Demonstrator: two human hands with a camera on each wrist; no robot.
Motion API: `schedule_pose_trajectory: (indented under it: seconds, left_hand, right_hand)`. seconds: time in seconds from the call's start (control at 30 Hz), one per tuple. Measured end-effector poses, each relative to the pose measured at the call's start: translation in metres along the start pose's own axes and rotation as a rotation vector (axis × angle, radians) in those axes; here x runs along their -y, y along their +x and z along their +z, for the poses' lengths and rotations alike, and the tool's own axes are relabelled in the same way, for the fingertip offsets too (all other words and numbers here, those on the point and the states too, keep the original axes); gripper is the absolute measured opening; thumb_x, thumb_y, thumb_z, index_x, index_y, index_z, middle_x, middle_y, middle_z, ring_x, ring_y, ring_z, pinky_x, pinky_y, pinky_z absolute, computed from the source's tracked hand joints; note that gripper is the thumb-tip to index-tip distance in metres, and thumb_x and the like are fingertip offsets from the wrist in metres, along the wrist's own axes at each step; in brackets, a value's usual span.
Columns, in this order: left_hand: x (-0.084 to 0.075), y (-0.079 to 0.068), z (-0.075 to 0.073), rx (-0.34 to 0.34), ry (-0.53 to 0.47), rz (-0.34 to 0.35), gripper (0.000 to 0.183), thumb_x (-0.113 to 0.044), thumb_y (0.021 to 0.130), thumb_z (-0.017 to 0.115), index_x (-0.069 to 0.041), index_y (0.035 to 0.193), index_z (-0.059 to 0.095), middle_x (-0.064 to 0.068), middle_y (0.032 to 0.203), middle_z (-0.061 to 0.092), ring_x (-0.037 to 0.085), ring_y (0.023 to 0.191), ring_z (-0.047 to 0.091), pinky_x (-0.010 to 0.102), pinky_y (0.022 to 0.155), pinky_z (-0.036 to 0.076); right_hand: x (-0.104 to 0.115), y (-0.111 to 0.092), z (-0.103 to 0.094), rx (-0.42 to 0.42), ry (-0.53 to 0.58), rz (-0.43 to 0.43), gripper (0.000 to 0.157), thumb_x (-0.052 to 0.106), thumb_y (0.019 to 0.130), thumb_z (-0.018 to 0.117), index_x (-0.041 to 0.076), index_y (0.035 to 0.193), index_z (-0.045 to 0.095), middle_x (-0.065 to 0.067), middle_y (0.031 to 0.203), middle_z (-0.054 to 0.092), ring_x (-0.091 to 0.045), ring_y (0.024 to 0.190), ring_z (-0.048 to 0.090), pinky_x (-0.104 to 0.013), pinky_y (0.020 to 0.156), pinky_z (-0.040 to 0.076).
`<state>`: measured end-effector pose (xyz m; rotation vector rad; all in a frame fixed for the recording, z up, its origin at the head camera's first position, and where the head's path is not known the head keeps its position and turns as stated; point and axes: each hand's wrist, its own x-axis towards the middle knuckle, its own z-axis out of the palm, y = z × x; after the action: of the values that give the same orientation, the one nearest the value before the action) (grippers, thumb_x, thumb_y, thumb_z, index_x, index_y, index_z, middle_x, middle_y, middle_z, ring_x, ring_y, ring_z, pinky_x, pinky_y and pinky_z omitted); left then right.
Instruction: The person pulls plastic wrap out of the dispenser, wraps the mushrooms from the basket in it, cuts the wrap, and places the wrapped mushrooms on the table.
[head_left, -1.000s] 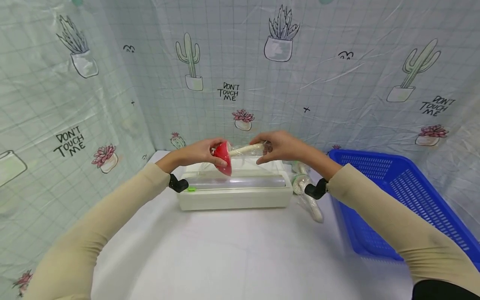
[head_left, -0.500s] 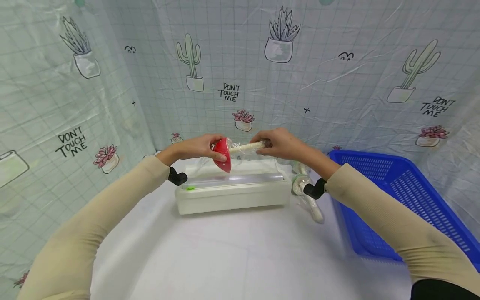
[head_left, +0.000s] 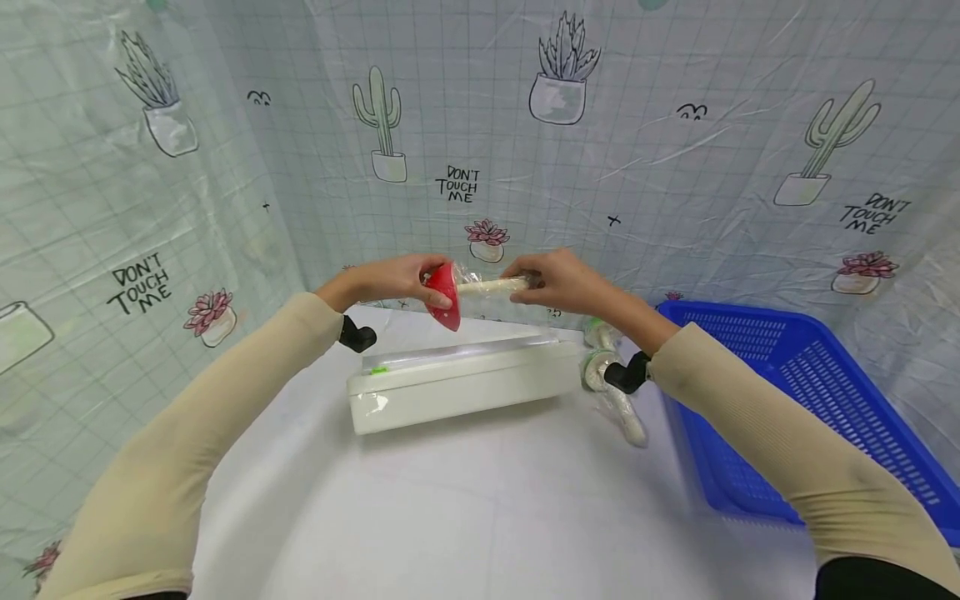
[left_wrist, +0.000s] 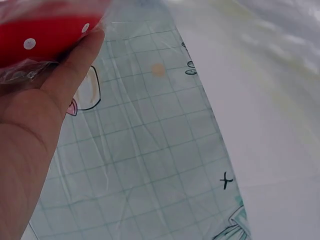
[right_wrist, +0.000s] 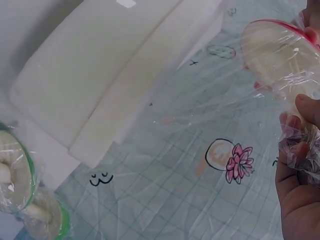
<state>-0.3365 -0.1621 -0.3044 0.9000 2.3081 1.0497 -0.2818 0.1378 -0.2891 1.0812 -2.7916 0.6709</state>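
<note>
Raised above the table's back edge is a mushroom with a red, white-dotted cap (head_left: 445,298) and a pale stem (head_left: 482,287), lying sideways in clear cling film (right_wrist: 295,77). My left hand (head_left: 401,279) grips the cap, thumb on the near side. My right hand (head_left: 561,281) pinches the film-covered stem end; bunched film shows at those fingers in the right wrist view. Below stands a white cling film dispenser (head_left: 468,387), tipped forward and slightly skewed. In the left wrist view, the dotted red cap (left_wrist: 47,35) fills the upper left corner.
Right of the dispenser lie film-wrapped mushrooms with green-edged caps (right_wrist: 34,187). A blue plastic basket (head_left: 750,315) stands farther right. White cloth (head_left: 480,508) covers the table, and a patterned curtain (head_left: 585,175) hangs behind.
Both hands have lifted the mushroom slightly up and away from me. The dispenser has tipped forward and turned a little, its left end coming nearer.
</note>
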Motion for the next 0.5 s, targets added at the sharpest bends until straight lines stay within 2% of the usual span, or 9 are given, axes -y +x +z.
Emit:
schedule_pose_trajectory:
  seconds: [0.13,0.2,0.33,0.5]
  left_hand:
    - [-0.002,0.001,-0.002,-0.003,0.002,-0.004,0.067,-0.023,0.092,0.074,-0.002,0.146,0.041,0.014,0.123,0.059,0.028,0.111,0.058,0.046,0.097,0.053]
    - [-0.004,0.002,-0.004,-0.012,0.021,0.0,0.068,-0.023,0.092,0.074,-0.001,0.146,0.04,0.014,0.123,0.058,0.028,0.111,0.057,0.043,0.095,0.053]
    - [-0.006,0.006,-0.008,-0.019,0.037,0.017,0.066,-0.022,0.091,0.074,0.0,0.144,0.042,0.015,0.121,0.058,0.028,0.11,0.056,0.039,0.091,0.055]
    - [-0.011,0.012,-0.014,-0.021,0.041,0.041,0.062,-0.02,0.091,0.074,0.001,0.141,0.044,0.015,0.116,0.059,0.028,0.106,0.057,0.037,0.089,0.054]
  right_hand:
    - [-0.001,0.001,-0.001,-0.009,-0.004,0.009,0.031,0.02,0.094,0.076,0.007,0.122,0.072,-0.009,0.107,0.075,-0.021,0.089,0.071,-0.039,0.084,0.058]
    - [-0.002,0.001,-0.002,-0.015,-0.008,0.003,0.031,0.019,0.093,0.076,0.006,0.121,0.072,-0.009,0.104,0.075,-0.02,0.085,0.07,-0.039,0.082,0.058]
    - [-0.003,0.003,-0.005,-0.033,-0.029,-0.006,0.03,0.018,0.093,0.077,0.006,0.12,0.073,-0.008,0.097,0.075,-0.019,0.078,0.066,-0.039,0.077,0.057]
    - [-0.004,0.005,-0.01,-0.044,-0.037,-0.008,0.031,0.018,0.092,0.077,0.006,0.12,0.073,-0.009,0.099,0.076,-0.02,0.081,0.069,-0.04,0.079,0.058]
